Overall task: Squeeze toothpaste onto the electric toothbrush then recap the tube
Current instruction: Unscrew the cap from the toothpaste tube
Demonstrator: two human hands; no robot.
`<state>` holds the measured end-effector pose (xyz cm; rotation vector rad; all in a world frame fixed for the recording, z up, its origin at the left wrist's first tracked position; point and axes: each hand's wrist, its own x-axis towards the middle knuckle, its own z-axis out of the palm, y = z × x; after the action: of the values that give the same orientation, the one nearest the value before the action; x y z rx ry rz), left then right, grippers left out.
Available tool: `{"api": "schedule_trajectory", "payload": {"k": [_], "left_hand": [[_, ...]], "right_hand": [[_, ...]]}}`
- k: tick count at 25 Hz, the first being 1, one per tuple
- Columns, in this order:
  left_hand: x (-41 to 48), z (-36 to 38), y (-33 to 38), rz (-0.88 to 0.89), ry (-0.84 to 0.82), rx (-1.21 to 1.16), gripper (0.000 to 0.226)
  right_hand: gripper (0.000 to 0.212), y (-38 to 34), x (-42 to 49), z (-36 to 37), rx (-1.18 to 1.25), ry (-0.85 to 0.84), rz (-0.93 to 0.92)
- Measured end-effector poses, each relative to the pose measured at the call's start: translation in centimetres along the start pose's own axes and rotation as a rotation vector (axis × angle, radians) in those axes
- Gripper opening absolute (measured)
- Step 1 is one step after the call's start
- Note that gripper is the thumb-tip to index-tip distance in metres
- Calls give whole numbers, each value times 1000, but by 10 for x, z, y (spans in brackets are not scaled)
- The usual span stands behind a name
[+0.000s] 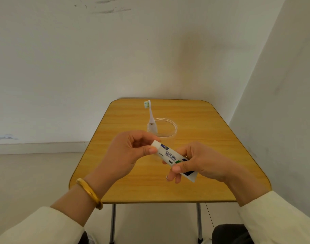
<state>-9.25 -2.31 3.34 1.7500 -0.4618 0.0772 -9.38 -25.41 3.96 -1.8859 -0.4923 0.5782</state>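
A small white toothpaste tube (170, 155) with blue and green print is held above the wooden table (212, 138), slanting from upper left to lower right. My right hand (201, 162) grips its lower, flat end. My left hand (127, 152) pinches the white cap (156, 143) at its upper end between thumb and fingers. The cap sits on the tube. A white electric toothbrush (150, 117) stands upright in a clear glass cup (168, 127) behind my hands, bristles facing left.
The small table has rounded corners and metal legs (113, 224). It stands in a room corner with white walls behind and to the right. A gold bangle (90, 192) is on my left wrist.
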Motion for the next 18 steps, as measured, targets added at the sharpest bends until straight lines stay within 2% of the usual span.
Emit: {"api": "schedule_trajectory", "payload": {"k": [4,16,18], "left_hand": [[0,1,0,43,-29,131,15],[0,6,-5,97,-78,192,8],[0,7,-6,101,-67,212,16]], "right_hand": [[30,-3,4,7,55,32,-14],[23,1,3,12,4,165,-94],[19,-1,3,14,-47,194,-114]]}}
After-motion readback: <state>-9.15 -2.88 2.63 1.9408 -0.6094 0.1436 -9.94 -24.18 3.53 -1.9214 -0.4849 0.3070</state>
